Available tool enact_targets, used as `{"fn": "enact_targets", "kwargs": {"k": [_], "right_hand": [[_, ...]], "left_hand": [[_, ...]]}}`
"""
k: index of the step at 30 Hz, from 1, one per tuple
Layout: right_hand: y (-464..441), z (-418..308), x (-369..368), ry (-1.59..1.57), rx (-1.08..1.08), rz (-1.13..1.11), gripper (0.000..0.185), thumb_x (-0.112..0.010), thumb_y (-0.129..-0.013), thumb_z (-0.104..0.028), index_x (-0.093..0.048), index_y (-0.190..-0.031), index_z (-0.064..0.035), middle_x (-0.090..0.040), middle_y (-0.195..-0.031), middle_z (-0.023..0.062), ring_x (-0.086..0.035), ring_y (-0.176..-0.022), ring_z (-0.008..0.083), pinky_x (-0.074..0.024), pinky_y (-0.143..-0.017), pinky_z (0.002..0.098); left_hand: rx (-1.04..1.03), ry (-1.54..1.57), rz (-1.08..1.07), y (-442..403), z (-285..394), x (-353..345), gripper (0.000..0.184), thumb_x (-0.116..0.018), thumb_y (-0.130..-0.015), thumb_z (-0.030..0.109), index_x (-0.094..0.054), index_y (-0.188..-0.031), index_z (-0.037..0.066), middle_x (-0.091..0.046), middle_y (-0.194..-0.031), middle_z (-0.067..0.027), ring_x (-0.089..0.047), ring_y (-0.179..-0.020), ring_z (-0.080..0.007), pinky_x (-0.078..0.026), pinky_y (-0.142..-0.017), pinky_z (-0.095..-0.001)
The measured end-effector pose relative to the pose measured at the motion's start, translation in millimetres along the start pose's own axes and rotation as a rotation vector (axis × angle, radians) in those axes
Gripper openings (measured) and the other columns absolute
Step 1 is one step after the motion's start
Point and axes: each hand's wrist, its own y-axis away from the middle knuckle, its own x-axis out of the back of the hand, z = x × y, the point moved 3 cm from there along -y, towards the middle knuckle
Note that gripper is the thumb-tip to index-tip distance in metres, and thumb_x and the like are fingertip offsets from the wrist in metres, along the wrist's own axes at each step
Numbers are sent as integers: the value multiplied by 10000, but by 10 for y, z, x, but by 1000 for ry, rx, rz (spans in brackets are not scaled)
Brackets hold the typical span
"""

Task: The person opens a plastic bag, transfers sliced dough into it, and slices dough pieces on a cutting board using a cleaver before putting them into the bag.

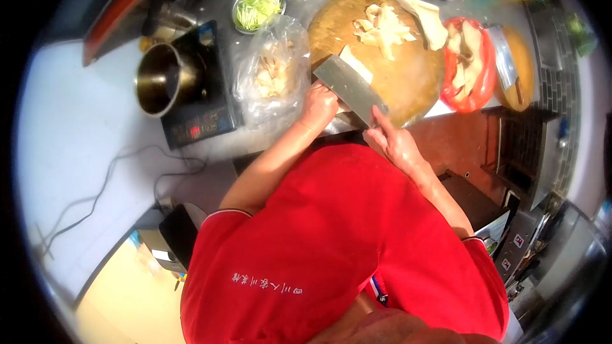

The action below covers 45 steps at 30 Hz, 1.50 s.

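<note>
A broad cleaver [352,89] lies slantwise across the near left part of a round wooden chopping board [408,83]. My right hand [396,143] is closed round its handle end, with a finger along the blade. My left hand [320,107] is curled at the board's near left edge, close to the blade; what its fingers press or hold is hidden. A pale, flat piece of food [357,65] shows just beyond the blade. Cut pale strips [384,30] are heaped farther back on the board, and a larger pale sheet [426,19] hangs over its far right edge.
Left of the board sits a clear plastic bag [271,79] of pale pieces, with a bowl of green shreds [258,9] behind. A metal pot [159,79] stands by an induction cooker [201,121]. On the right are a red bag [468,64] and another knife [503,57].
</note>
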Motion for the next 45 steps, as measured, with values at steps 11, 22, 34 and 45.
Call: {"fn": "enact_targets", "kwargs": {"k": [11,22,34,45], "right_hand": [[-830,-143,98,-103,-21,-104,661,-587,-1076,-479,-457,-1595,-92,-725,-1239,248,-693,-1142,438,-534,-993,463],[-24,-242,659,-519,-669,-148,590,-600,-1095,-367,-489,-1589,-65,-687,-1418,179,-643,-1308,275,-479,-1104,382],[284,-20,-95,-59,-44,-26,687,-676,-1041,-378,-401,-1620,-131,-764,-1003,213,-728,-908,449,-585,-792,510],[-355,-115,-56,-42,-21,-10,693,-631,-1061,-429,-394,-1625,-104,-753,-1091,243,-709,-1010,473,-562,-889,500]], "left_hand": [[28,93,-13,-121,139,136,191,-815,-754,116,-754,-933,91,-754,-1013,-71,-697,-1075,-287,-568,-972,-391],[1,200,62,-8,30,60,182,-700,-782,-75,-744,-914,42,-764,-1120,-106,-677,-1202,-352,-564,-1017,-439],[398,645,46,89,-75,-117,276,-799,-811,47,-796,-1084,87,-781,-1106,-119,-735,-1056,-351,-597,-935,-428],[-56,94,54,-145,58,156,235,-792,-756,78,-784,-990,50,-771,-1034,-103,-723,-1066,-332,-580,-964,-391]]}}
